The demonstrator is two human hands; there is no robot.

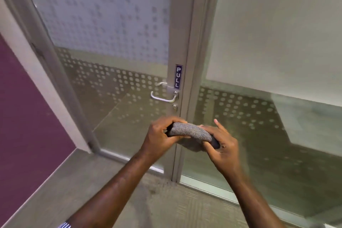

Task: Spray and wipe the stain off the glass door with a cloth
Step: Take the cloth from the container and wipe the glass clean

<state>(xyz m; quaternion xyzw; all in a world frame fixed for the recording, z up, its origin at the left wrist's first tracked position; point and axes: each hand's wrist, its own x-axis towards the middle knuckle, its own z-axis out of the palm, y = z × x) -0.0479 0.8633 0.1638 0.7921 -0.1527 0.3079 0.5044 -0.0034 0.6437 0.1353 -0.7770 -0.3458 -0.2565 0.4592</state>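
Observation:
A folded grey cloth (190, 131) is held in front of me at waist height, below the door handle. My left hand (160, 136) grips its left end, fingers curled round it. My right hand (220, 144) grips its right end, thumb and fingers wrapped round the roll. The glass door (111, 46) stands ahead, with a frosted dot pattern on its upper half. No spray bottle is in view, and I cannot make out a stain on the glass.
A silver lever handle (162, 97) and a blue PULL sign (178, 77) sit on the door's grey frame. A fixed glass panel (268, 61) fills the right side. A purple wall (24, 109) stands at the left, grey carpet underfoot.

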